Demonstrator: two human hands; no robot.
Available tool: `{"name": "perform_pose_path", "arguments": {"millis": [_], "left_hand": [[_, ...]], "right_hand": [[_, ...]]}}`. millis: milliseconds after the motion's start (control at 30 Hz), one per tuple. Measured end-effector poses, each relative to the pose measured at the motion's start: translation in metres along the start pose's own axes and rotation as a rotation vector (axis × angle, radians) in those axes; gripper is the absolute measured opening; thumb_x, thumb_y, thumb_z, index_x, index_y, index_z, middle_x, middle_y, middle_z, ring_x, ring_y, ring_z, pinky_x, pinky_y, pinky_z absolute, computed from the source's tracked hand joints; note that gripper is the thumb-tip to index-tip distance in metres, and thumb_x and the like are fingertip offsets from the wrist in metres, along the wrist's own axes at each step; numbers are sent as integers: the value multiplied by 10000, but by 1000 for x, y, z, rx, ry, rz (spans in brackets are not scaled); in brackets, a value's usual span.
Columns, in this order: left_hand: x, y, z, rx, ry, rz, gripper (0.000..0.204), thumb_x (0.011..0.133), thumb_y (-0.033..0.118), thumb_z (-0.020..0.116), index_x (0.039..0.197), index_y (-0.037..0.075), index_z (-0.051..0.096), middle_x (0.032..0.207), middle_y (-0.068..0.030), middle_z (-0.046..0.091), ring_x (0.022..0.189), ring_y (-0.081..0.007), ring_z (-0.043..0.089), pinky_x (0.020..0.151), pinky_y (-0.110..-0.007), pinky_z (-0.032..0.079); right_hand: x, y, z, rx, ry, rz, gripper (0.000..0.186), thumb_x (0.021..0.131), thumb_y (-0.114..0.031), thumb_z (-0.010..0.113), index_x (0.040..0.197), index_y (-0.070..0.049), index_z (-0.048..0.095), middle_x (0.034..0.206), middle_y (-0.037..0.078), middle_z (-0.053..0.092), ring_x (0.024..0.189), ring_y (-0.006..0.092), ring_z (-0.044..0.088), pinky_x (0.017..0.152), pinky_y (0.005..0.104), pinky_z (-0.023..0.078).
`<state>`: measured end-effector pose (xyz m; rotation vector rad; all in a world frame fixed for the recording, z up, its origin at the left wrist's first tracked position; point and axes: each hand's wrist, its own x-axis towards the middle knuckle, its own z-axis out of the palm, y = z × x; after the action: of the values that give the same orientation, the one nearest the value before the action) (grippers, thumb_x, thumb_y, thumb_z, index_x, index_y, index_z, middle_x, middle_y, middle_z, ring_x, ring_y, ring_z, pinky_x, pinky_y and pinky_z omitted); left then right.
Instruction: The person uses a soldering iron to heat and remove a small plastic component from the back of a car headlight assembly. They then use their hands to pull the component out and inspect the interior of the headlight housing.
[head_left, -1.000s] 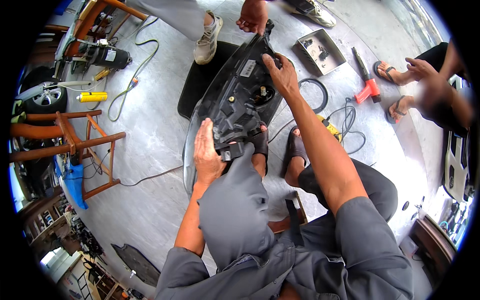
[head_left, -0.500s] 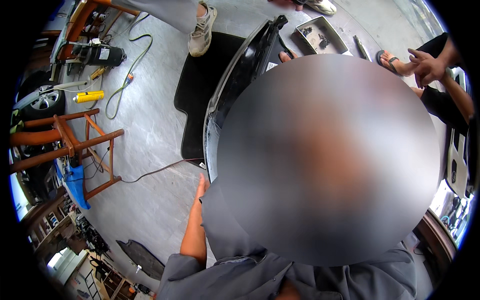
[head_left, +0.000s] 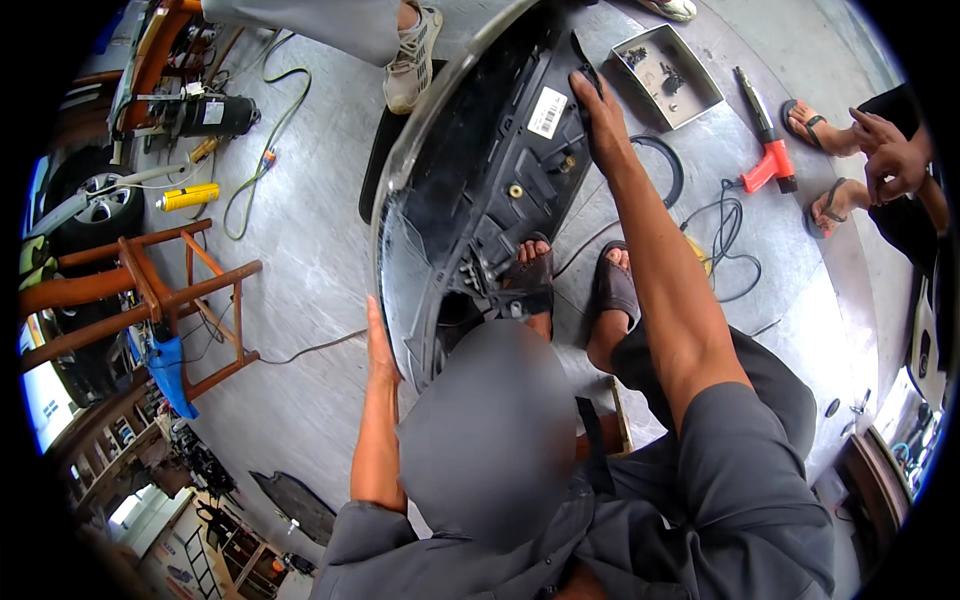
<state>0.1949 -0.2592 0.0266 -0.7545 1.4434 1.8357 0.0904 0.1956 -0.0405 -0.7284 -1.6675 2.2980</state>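
A large car headlight [head_left: 480,170] with a clear lens rim and a black housing is lifted off the floor in front of me, its back side with a white label turned toward me. My left hand [head_left: 381,340] presses its palm against the lens edge at the near left end, fingers stretched forward along it. My right hand [head_left: 603,122] grips the housing's far right edge. A blurred grey patch hides the headlight's near end and part of my lap.
A black mat [head_left: 376,165] lies under the headlight. To the right are an open box [head_left: 668,78] of small parts, a red-and-black heat gun [head_left: 768,165] and coiled cable [head_left: 735,250]. Other people stand ahead and right. A brown metal stand [head_left: 190,290] is left.
The headlight has come up and nearer, tilting its back into view and covering more of the mat. The large blur has shrunk, so my right arm and hand now show.
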Motion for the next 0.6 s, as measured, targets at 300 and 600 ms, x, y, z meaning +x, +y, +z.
{"name": "perform_pose_path", "arguments": {"millis": [300, 600], "left_hand": [[79, -26, -38, 104, 55, 76, 865, 992, 700, 371, 1504, 3, 402, 1430, -168, 539, 1268, -291, 560, 1063, -414, 459], [81, -40, -19, 196, 180, 139, 889, 1002, 683, 400, 1469, -73, 421, 1463, -181, 495, 1328, -278, 485, 1129, -360, 357]], "right_hand": [[29, 38, 0, 175, -60, 97, 793, 882, -502, 708, 1479, -41, 463, 1330, 117, 591, 1197, 209, 552, 1052, 303, 401], [11, 55, -18, 338, 45, 125, 668, 931, -460, 723, 1405, -22, 552, 1245, 49, 639, 1109, 142, 590, 985, 284, 461]]}}
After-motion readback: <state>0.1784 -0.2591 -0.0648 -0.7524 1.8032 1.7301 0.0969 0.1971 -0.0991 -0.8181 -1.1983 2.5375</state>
